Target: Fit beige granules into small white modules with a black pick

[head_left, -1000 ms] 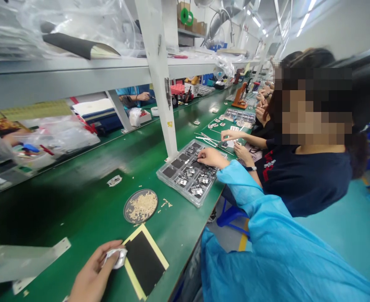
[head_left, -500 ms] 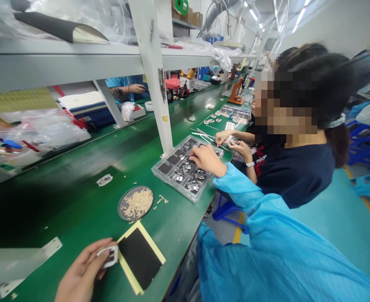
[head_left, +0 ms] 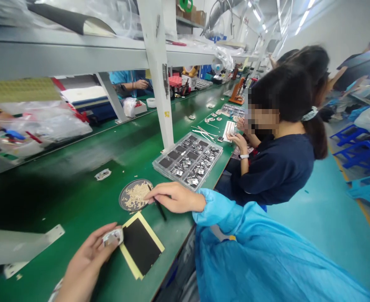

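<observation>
1. At a long green workbench (head_left: 62, 201), two bare hands work near the front edge, and a blue gown sleeve (head_left: 218, 214) covers the right arm.
2. The left hand (head_left: 86, 264) is low in the view. Its fingers (head_left: 101, 235) and thumb come together and clamp a small white and metal piece (head_left: 112, 237).
3. That small piece is held up just above the bench, right beside a black sheet with yellow edges (head_left: 140, 243). It looks close to the sheet, but I cannot tell if they touch.
4. The right hand (head_left: 175, 198) is over the bench, with its fingers (head_left: 169, 193) close together around a thin black tool (head_left: 159, 208).
5. The tip of that tool is by the rim of a round mesh dish (head_left: 136, 195), which is full of tiny pale bits.
6. Farther along sits a clear tray (head_left: 187, 161) with rows of metal parts in black pockets. It is not touching either hand.
7. A small white piece (head_left: 102, 174) lies alone on the bench, past the dish.
8. Beside the person sits a co-worker in a dark blue shirt (head_left: 274, 172), with a white watch (head_left: 243, 156). That co-worker's hands (head_left: 239, 142) are at work by some thin metal tweezers (head_left: 205, 133).
9. Blue stools (head_left: 360, 153) stand on the floor to the right.
</observation>
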Motion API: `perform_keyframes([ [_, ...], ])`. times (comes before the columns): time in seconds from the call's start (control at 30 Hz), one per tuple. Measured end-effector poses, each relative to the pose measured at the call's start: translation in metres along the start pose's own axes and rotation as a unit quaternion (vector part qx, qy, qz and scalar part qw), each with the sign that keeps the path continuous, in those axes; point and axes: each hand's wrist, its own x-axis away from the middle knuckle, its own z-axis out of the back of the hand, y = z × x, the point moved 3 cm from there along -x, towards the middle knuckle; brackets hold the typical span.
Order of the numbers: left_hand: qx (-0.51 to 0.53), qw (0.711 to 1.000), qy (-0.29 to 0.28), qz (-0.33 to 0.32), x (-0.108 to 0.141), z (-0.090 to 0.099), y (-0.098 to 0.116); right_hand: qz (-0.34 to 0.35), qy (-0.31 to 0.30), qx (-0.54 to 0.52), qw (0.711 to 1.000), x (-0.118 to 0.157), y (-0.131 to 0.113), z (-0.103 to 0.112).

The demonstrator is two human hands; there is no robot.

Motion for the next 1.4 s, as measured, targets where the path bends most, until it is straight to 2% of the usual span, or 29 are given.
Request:
perform_keyframes([
  [0.13, 0.004, 1.0, 0.016, -0.025, 0.002, 0.0, 0.005, -0.028, 0.023, -0.023, 0.999, 0.007, 0.004, -0.029],
  [0.3, 0.01, 0.997, 0.013, -0.07, 0.007, 0.004, 0.008, -0.085, 0.119, -0.031, 0.989, 0.032, 0.009, -0.035],
  [0.4, 0.024, 0.997, 0.011, -0.079, 0.008, 0.004, 0.007, -0.149, 0.178, -0.094, 0.968, 0.049, 0.017, -0.037],
  [0.53, 0.022, 0.997, -0.011, -0.071, 0.006, 0.002, 0.004, -0.24, 0.198, -0.215, 0.926, 0.069, 0.028, -0.048],
  [0.67, -0.022, 0.997, -0.021, -0.076, 0.006, 0.002, 0.003, -0.271, 0.217, -0.218, 0.912, 0.08, 0.033, -0.053],
  [0.8, -0.036, 0.997, -0.017, -0.061, 0.01, 0.003, 0.002, -0.266, 0.221, -0.216, 0.913, 0.08, 0.035, -0.055],
  [0.93, -0.022, 0.998, -0.029, -0.059, 0.01, 0.002, 0.0, -0.269, 0.196, -0.219, 0.917, 0.078, 0.036, -0.058],
  [1.17, -0.013, 0.994, -0.077, -0.083, 0.014, -0.006, -0.002, -0.289, 0.163, -0.2, 0.922, 0.081, 0.031, -0.06],
  [1.4, 0.035, 0.992, -0.047, -0.112, 0.013, -0.012, -0.003, -0.296, 0.164, -0.19, 0.922, 0.084, 0.033, -0.051],
])
